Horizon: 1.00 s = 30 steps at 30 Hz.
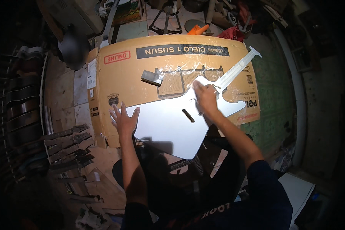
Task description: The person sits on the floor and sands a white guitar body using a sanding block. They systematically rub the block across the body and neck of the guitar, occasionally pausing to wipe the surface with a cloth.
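Observation:
A white electric guitar body [165, 119] with angular points lies across a flattened cardboard box. Its pale neck [237, 71] runs up to the far right, ending in a pointed headstock. A dark slot [188, 115] is cut in the body. My left hand [125, 119] rests on the body's left end, fingers spread. My right hand [207, 99] presses on the body beside the neck joint, fingers bent and slightly blurred; whatever lies under them is hidden. A dark rectangular block [152, 78] sits on the cardboard beyond the body, touched by neither hand.
The printed cardboard box [122, 82] lies under the guitar. Several guitar bodies [25, 96] stand racked along the left, with wooden necks [71, 143] nearer me. A black round thing [73, 48], an orange object [198, 30] and red plastic [234, 33] lie beyond.

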### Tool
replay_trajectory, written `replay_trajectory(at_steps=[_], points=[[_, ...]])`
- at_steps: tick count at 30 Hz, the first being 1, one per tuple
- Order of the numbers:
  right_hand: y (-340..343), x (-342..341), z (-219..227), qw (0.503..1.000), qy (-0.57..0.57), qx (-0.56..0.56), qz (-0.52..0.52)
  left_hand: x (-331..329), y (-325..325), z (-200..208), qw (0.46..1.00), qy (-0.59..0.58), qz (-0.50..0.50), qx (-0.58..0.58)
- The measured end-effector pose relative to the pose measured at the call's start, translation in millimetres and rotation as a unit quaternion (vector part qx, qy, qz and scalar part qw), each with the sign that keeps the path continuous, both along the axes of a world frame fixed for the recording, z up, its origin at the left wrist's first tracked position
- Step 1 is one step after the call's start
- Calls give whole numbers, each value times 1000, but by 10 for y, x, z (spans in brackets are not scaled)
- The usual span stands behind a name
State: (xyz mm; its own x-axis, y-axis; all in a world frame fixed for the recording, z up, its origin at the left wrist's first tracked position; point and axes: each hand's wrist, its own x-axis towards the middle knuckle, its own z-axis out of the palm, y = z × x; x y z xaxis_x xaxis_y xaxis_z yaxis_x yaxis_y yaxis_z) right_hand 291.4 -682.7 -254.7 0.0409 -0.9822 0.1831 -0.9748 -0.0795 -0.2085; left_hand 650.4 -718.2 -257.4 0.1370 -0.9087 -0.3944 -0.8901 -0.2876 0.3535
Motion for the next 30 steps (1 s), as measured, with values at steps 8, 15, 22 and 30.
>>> replay_trajectory(at_steps=[8,15,22,30], points=[[-163,-164,229,995,91,22,-13,47,17,67,1000,18,6,13],[98,41,185,992,79,70,65,33,1,102,1000,17,2,16],[-88,-13,78,995,65,68,-32,2,0,119,1000,12,-2,24],[-220,-94,137,994,89,6,-67,15,6,72,1000,11,-3,20]])
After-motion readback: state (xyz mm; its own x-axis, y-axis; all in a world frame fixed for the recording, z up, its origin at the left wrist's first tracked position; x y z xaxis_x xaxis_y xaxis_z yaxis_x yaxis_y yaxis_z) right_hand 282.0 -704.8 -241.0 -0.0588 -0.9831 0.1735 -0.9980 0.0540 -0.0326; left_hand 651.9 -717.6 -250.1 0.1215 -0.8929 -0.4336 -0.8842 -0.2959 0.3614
